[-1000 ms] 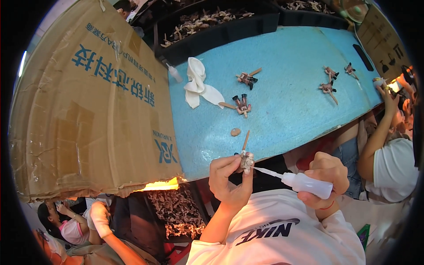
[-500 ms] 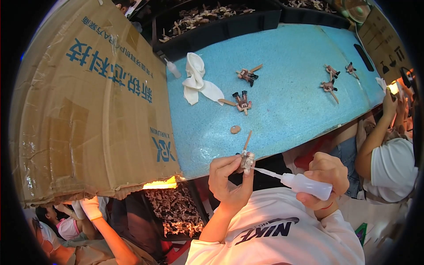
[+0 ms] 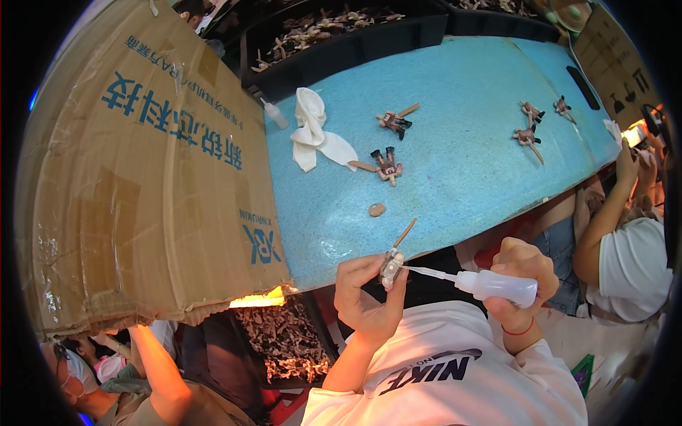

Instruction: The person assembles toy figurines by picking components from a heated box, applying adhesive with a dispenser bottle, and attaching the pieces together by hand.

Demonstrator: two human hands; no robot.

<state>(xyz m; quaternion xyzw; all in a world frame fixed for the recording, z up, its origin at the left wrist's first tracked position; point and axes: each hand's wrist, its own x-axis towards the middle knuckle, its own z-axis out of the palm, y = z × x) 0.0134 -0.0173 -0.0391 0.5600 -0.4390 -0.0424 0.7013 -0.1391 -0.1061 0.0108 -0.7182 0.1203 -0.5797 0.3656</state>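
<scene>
My left hand (image 3: pixel 367 298) pinches a small figurine part (image 3: pixel 391 270) between thumb and fingers, just off the front edge of the blue table. A thin brown stick (image 3: pixel 405 233) juts up from it. My right hand (image 3: pixel 524 275) is wrapped round a translucent white squeeze bottle (image 3: pixel 497 285) with a long narrow nozzle, held almost level. The nozzle tip reaches the pale side of the part; whether it touches, I cannot tell. On the table beyond lie a small tan oval piece (image 3: pixel 376 209) and two little figurines (image 3: pixel 388 167) with brown sticks.
A large cardboard sheet (image 3: pixel 142 184) walls off the left. A white cloth (image 3: pixel 312 128) and another squeeze bottle (image 3: pixel 275 113) lie beside it. Black bins (image 3: pixel 348 53) of parts line the back. Several figurines (image 3: pixel 527 135) lie at right. Other people sit on both sides.
My left hand has turned the figurine part, and its stick now leans further right. The bottle in my right hand has tipped closer to level. At lower left, another person's arm has shifted.
</scene>
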